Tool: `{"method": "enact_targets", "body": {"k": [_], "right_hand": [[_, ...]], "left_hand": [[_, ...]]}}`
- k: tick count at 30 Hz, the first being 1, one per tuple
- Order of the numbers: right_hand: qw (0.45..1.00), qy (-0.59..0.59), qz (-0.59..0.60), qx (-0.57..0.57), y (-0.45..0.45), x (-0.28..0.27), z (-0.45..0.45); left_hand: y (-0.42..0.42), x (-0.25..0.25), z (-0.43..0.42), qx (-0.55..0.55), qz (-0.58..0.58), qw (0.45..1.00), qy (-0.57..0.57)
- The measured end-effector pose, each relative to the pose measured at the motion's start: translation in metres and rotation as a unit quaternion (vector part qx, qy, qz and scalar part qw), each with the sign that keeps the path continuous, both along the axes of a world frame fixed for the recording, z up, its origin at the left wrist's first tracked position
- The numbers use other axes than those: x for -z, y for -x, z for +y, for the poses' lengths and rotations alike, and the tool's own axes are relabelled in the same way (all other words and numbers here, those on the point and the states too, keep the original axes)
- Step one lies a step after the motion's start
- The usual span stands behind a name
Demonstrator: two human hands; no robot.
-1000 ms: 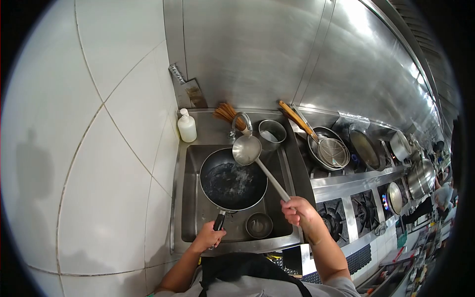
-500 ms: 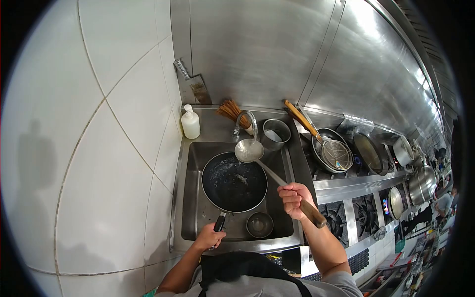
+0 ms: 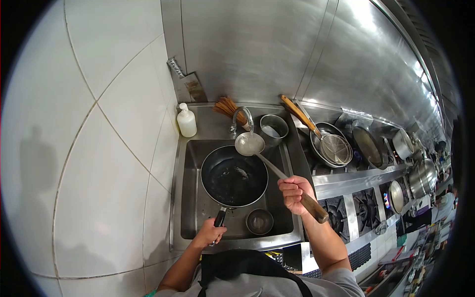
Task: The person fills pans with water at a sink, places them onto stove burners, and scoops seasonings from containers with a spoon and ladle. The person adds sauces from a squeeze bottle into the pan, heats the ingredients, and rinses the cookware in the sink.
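My left hand [image 3: 210,232] is closed round the black handle of a dark frying pan [image 3: 227,183], which sits over the steel sink [image 3: 190,208]. A little water and a pale streak show inside the pan. In my right hand [image 3: 296,194] is a long ladle [image 3: 250,144], gripped by its wooden handle. Its round bowl is under the curved faucet [image 3: 244,113], above the pan's far rim, and looks wet. A small metal bowl [image 3: 260,222] rests on the sink bottom, right of the pan handle.
Behind the sink stand a white pump bottle [image 3: 187,122], a bamboo brush [image 3: 228,108] and a metal pot [image 3: 273,127]. A cleaver [image 3: 190,84] hangs on the back wall. To the right, a wire strainer [image 3: 336,149] lies over pans beside stove burners [image 3: 334,216]. People are visible far right.
The water in the pan has settled, with less froth on its surface. The ladle has shifted slightly beneath the faucet. Both hands keep their grips, and the whole view has moved a little.
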State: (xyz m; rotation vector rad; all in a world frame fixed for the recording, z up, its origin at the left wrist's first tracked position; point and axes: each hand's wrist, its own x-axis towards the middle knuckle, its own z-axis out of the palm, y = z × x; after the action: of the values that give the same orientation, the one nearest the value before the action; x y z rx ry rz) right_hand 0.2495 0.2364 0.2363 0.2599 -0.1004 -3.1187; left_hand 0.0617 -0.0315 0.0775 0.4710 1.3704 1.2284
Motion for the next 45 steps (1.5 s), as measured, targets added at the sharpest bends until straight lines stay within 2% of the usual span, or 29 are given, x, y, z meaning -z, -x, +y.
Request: {"method": "enact_targets", "body": {"k": [27, 37, 45], "right_hand": [[0.999, 0.018, 0.03, 0.014, -0.001, 0.004, -0.003], [1.0, 0.011, 0.005, 0.015, -0.003, 0.002, -0.003], [0.998, 0.028, 0.043, 0.019, -0.004, 0.006, -0.002]], "left_hand": [[0.0, -0.002, -0.003, 0.009, 0.0, 1.0, 0.001], [0.003, -0.003, -0.003, 0.004, 0.003, 1.0, 0.007], [0.003, -0.006, -0.002, 0.008, 0.006, 1.0, 0.013]]}}
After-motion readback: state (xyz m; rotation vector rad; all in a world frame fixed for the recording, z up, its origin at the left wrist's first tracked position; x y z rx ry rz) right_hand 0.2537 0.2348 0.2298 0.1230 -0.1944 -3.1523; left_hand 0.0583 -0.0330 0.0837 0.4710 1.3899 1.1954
